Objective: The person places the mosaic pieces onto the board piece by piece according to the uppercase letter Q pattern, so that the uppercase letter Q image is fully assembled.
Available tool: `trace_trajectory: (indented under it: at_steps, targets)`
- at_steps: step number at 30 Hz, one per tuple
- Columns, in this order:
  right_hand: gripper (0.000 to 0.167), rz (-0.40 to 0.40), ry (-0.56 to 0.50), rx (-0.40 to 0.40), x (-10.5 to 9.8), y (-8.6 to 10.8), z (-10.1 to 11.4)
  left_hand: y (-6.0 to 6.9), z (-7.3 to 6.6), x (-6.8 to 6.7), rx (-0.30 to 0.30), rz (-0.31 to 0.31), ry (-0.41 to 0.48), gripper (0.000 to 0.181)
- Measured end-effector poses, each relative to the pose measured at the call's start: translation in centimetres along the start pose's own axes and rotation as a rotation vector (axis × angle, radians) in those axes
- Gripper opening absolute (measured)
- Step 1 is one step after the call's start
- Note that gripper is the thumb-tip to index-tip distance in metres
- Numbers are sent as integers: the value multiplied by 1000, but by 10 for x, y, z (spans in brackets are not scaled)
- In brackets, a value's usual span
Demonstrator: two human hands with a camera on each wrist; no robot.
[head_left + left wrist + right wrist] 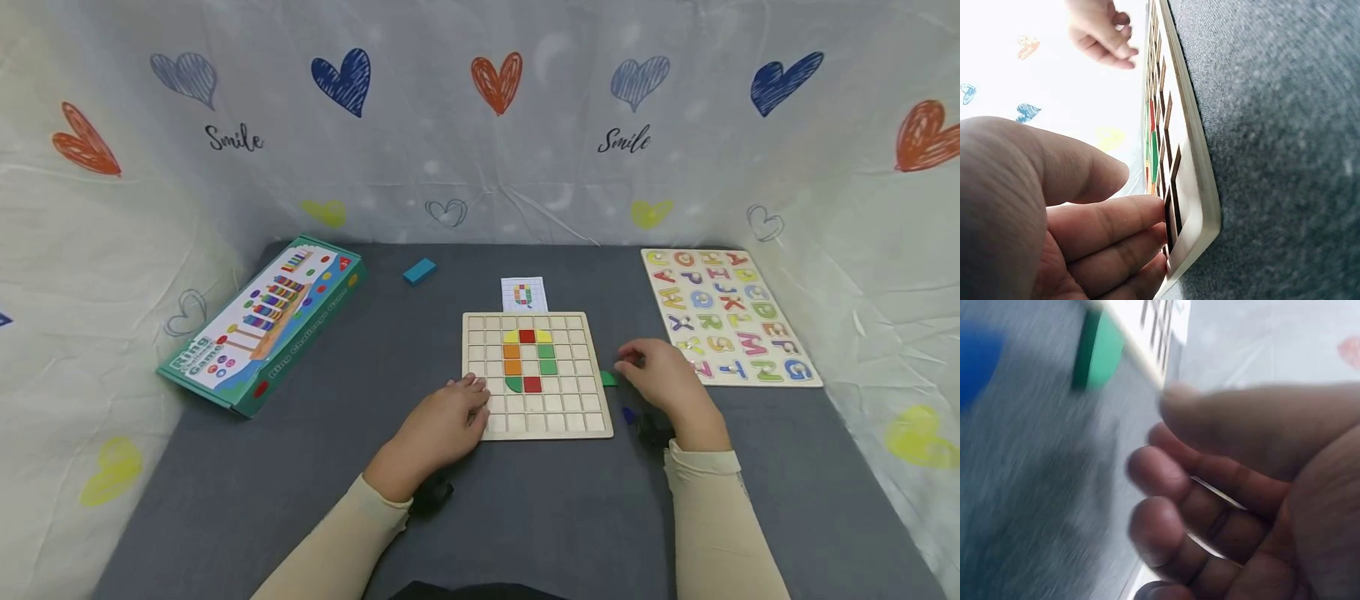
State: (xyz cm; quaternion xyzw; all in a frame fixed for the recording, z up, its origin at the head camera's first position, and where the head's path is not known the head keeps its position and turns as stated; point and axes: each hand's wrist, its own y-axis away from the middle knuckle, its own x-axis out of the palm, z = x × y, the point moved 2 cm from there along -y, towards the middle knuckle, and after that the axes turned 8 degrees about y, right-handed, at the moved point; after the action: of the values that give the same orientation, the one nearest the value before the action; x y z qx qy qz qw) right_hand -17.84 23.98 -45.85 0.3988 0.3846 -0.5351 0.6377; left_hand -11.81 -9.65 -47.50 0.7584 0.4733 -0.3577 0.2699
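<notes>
A wooden grid board (566,403) carries red, orange, green and yellow pieces laid in a ring. My left hand (442,421) rests its fingertips on the board's left side near the front, thumb held apart. Beside the board's right edge lies a green piece (608,378) with a curved side. My right hand (663,379) hovers just right of it, fingers loosely bent. In the right wrist view, nothing shows between the thumb and fingers (1157,528). A blue piece (628,415) lies nearer me, partly hidden by the right wrist in the head view.
A pattern card (510,300) touches the board's far edge. Behind and left lies a blue block (419,271). A green toy box (258,325) stands at the left, and a wooden alphabet board (738,317) lies at the right. Curtains (405,158) surround the grey table (525,517).
</notes>
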Motion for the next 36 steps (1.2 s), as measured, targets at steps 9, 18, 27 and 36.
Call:
trace_trajectory:
  at_steps: [9, 18, 27, 36]
  targets:
    - [34, 101, -22, -43, 16, -3, -5, 0, 0, 0, -2, 1, -1, 41]
    - [28, 109, -5, -25, 18, -2, 8, 1, -1, -1, -2, 7, 10, 41]
    - [15, 110, -2, -21, 17, -1, 11, 0, 0, 0, -9, 1, 17, 41]
    - [4, 74, -38, -30, 13, 0, 8, 1, -1, -1, -8, 2, 20, 42]
